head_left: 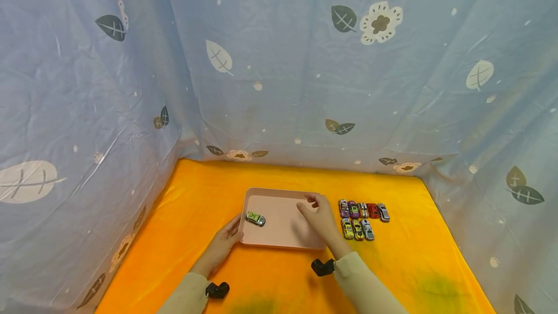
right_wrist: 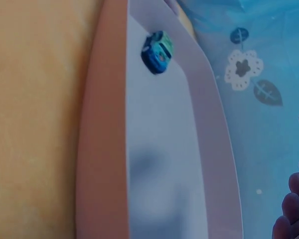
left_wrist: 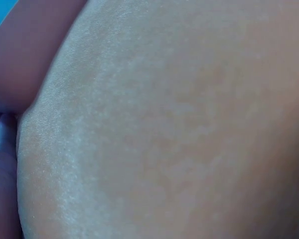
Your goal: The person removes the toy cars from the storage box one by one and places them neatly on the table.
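Note:
A shallow pink tray (head_left: 279, 205) lies on the orange cloth, with one green toy car (head_left: 255, 218) inside by its left wall. My left hand (head_left: 222, 243) holds the tray at its left side near the front corner; the palm fills most of the left wrist view. Above the tray's right end hovers my right hand (head_left: 321, 219), thumb and fingers apart and bent, with nothing between them. Its fingertips (right_wrist: 291, 204) show at the right of the right wrist view, where the toy car appears near the tray's far end.
Right of the tray, several toy cars stand in two rows, among them a red car (head_left: 373, 211), a yellow car (head_left: 347, 228) and a silver car (head_left: 383, 212). Blue leaf-patterned curtains (head_left: 279, 86) enclose the orange cloth (head_left: 209, 193) at the back and sides.

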The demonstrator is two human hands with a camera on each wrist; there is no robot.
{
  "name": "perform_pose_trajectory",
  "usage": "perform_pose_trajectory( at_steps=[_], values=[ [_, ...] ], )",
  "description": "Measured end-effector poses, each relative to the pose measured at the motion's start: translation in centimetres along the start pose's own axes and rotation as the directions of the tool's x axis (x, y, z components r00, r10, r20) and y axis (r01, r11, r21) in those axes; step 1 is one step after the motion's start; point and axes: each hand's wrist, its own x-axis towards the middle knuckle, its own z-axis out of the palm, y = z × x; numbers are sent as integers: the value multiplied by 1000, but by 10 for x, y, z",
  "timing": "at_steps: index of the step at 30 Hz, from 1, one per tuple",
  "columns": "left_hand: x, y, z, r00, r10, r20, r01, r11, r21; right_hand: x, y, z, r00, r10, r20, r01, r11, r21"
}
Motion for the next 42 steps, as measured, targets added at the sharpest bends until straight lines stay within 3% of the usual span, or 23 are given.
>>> perform_pose_trajectory(
  at_steps=[9, 14, 20, 26, 34, 42],
  values=[
    [-2, 4, 3, 1000, -11, -11, 11, 1000, 7, -3, -2, 16, 997, -79, 7, 78, 996, 48],
    [-2, 4, 3, 1000, -8, -7, 8, 1000, 12, -11, -3, 30, 998, -20, 66, 19, 1000, 12],
    [0, 2, 2, 1000, -5, 5, 5, 1000, 6, -13, -6, 48, 992, -32, 122, 31, 999, 9],
    [-1, 1, 2, 1000, 2, 0, -2, 1000, 11, -10, -13, 63, 986, 11, 168, -15, 1000, 20],
    [-1, 1, 0, 1000, 8, 14, -8, 1000, -13, -7, -20, 85, 973, 13, 231, -23, 999, 43],
    [-1, 1, -2, 999, 9, 37, -9, 1000, 8, -3, -20, 101, 949, 67, 308, -97, 992, 82]
  ],
)
